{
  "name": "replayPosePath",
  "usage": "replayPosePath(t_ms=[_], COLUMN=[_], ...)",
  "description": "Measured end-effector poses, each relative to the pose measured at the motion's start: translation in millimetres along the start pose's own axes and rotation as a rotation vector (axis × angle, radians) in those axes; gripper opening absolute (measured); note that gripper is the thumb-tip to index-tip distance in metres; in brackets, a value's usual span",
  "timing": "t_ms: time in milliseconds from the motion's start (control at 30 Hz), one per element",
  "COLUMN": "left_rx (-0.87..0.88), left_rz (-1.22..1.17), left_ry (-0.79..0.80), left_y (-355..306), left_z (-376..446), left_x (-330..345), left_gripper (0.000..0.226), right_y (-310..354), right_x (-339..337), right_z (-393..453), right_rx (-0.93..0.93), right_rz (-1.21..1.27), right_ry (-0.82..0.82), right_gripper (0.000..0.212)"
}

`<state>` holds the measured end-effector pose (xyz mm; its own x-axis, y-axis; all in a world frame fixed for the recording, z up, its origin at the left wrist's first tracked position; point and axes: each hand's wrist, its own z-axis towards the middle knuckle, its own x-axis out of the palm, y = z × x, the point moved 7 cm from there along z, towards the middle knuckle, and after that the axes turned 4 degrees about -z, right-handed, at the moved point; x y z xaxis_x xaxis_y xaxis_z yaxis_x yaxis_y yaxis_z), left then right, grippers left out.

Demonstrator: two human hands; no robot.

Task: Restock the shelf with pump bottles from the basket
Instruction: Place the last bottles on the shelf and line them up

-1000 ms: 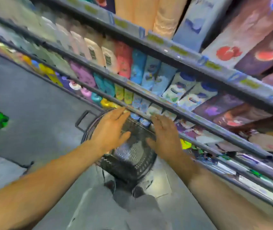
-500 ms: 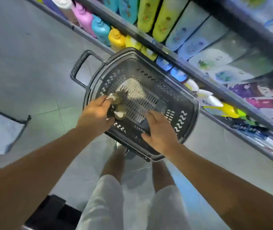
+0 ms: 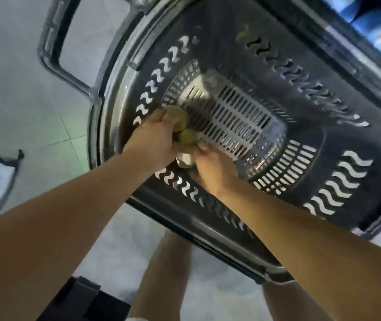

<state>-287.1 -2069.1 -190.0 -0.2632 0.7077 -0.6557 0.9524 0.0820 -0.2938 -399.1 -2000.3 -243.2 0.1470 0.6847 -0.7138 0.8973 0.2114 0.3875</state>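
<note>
Nearest us, our bare legs [image 3: 161, 269] stand on the pale tiled floor [image 3: 23, 93], a dark box [image 3: 80, 300] at lower left. Both hands reach into the dark slotted basket [image 3: 312, 181]: our left hand [image 3: 152, 140] curls round yellowish pump bottles [image 3: 180, 121], our right hand [image 3: 212, 167] grips a whitish one [image 3: 185, 158]. Beyond the basket's far rim, blurred blue shelf stock [image 3: 374, 26] shows.

No text, label, brand, number or sign can be read anywhere. The dark basket [image 3: 323, 158] carries only wavy and slotted cut-outs, no lettering. The packs on the shelf [image 3: 374, 26] at the far right are blurred blue and white shapes, their printing too smeared to make out.
</note>
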Motion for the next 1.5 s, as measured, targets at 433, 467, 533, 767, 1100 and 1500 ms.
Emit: replayPosePath(t_ms=[433, 467, 533, 767, 1100, 1500], left_rx=[-0.05, -0.05, -0.049, 0.113, 0.431, 0.826], left_rz=[0.227, 0.214, 0.171, 0.094, 0.001, 0.125], left_ry=[-0.167, -0.17, -0.188, -0.317, -0.528, -0.763], left_y=[-5.0, -8.4, -17.5, -71.4, -214.5, -375.5], left_z=[41.7, 40.0, 27.9, -75.8, -261.1, -446.0], left_x=[25.4, 23.5, 11.5, -90.5, -288.9, -464.5], left_gripper=[0.048, 0.045, 0.041, 0.038, 0.03, 0.027], right_y=[-49.0, -51.5, -57.0, -52.6, 0.1, 68.8], right_x=[-22.1, -29.0, -44.7, -150.3, -409.1, -620.3], right_z=[-12.8, -18.6, -34.7, -136.8, -320.7, -518.2], right_rx=[0.087, 0.097, 0.116, 0.203, 0.121, 0.093], right_rz=[0.225, 0.229, 0.243, 0.339, 0.308, 0.23], right_ry=[-0.281, -0.312, -0.348, -0.353, -0.658, -1.022], right_gripper=[0.039, 0.038, 0.033, 0.036, 0.035, 0.027])
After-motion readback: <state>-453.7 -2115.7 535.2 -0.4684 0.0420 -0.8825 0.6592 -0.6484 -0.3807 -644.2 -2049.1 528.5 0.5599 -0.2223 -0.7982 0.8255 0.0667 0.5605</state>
